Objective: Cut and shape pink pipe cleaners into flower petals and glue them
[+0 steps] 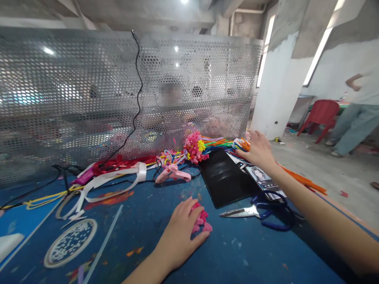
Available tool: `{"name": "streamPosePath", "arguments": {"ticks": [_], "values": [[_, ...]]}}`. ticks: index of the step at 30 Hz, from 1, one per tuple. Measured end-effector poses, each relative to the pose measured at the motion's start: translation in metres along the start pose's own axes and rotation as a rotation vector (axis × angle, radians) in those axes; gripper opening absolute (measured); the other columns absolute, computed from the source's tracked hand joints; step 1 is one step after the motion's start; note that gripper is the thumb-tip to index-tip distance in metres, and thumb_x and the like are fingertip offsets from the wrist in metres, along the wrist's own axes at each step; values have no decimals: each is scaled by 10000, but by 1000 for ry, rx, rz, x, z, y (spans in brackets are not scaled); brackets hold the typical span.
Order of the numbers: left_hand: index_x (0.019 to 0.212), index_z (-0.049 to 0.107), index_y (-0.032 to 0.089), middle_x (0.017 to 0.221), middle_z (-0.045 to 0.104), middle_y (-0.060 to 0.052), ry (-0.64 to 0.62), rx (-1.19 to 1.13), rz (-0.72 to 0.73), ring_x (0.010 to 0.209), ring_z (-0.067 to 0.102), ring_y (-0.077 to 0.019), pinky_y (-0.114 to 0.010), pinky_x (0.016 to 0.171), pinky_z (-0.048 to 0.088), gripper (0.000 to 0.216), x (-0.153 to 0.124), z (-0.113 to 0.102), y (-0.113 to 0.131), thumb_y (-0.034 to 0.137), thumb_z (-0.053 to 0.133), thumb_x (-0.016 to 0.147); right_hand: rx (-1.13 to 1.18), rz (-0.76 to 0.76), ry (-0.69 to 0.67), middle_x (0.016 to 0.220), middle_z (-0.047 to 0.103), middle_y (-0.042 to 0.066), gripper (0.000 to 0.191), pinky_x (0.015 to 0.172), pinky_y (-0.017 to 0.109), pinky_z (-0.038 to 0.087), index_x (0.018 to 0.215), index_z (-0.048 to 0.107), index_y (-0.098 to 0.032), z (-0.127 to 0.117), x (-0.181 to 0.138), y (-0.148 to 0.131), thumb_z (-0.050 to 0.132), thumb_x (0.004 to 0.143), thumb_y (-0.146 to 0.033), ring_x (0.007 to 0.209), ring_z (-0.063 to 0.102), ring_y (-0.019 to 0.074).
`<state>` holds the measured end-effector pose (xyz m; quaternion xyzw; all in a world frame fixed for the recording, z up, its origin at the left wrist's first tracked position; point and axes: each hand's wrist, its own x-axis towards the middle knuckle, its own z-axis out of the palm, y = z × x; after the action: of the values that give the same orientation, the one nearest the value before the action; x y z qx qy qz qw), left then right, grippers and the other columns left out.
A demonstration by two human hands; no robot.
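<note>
My left hand [180, 232] rests on the blue table [231, 256], fingers curled over a small pink twisted piece [201, 221]. My right hand [258, 149] reaches far out to the pile of coloured pipe cleaners [217, 142] at the back of the table, its fingers at the orange ones [245, 144]; whether it grips any is hidden. A bunch of pink and yellow flower shapes [194, 148] lies just left of that pile.
A pink glue gun [173, 173], white ribbon [115, 179], red ribbon [118, 162], a black pad [226, 177], a phone [262, 177] and blue-handled scissors [257, 211] lie on the table. A perforated metal screen [89, 98] stands behind. A person stands by a red chair [321, 116] at right.
</note>
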<state>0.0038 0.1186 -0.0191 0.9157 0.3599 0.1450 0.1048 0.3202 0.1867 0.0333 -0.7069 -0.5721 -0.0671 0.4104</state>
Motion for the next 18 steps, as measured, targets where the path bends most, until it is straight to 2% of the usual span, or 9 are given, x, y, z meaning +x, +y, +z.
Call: {"name": "streamPosePath", "arguments": {"ticks": [1, 2, 3, 6, 12, 15, 18], "values": [[1199, 487, 243, 1310, 437, -89, 6, 4, 6, 1226, 352, -297, -497, 987, 326, 470, 0, 0, 0, 444, 513, 775, -149, 99, -21, 1323, 308, 223, 838, 964, 504, 218, 1279, 306, -105, -3, 9, 23, 649, 603, -462, 1223, 266, 378], [1195, 489, 242, 1306, 441, -87, 8, 9, 8, 1222, 357, -296, -495, 985, 330, 465, 1, -1, 0, 446, 506, 778, -250, 236, -122, 1279, 365, 239, 857, 920, 506, 275, 1273, 318, -93, -4, 15, 45, 649, 587, -486, 1179, 331, 395], [1193, 491, 241, 1305, 442, -87, 6, 14, 7, 1221, 359, -295, -493, 985, 332, 461, 1, -1, 0, 450, 498, 782, -297, 358, -301, 1221, 429, 241, 858, 861, 479, 346, 1257, 344, -87, -4, 19, 63, 658, 567, -489, 1117, 411, 389], [1196, 488, 238, 1311, 435, -90, 0, 30, 3, 1223, 357, -293, -495, 982, 334, 458, 1, 0, 0, 461, 469, 796, -277, 416, -457, 1008, 587, 204, 715, 716, 372, 440, 1082, 528, -75, 3, 20, 97, 700, 506, -463, 927, 557, 341], [1208, 480, 238, 1317, 431, -100, -17, 59, 1, 1226, 354, -298, -507, 979, 333, 465, 2, -1, 1, 455, 470, 797, -147, 442, -528, 831, 649, 121, 461, 625, 293, 455, 909, 631, -105, 10, 25, 108, 694, 527, -357, 813, 607, 281], [1207, 482, 240, 1310, 439, -95, -19, 68, 6, 1222, 363, -294, -496, 977, 343, 462, 2, -2, 1, 452, 473, 796, -37, 478, -552, 733, 660, 63, 344, 588, 257, 468, 855, 649, -127, 7, 28, 113, 671, 550, -284, 729, 626, 232], [1195, 494, 244, 1298, 454, -89, -1, 71, 5, 1210, 380, -291, -484, 967, 361, 451, 3, -2, 2, 448, 480, 792, 82, 518, -571, 679, 666, 56, 265, 549, 251, 488, 823, 651, -113, -1, 28, 119, 612, 613, -271, 637, 630, 203]]}}
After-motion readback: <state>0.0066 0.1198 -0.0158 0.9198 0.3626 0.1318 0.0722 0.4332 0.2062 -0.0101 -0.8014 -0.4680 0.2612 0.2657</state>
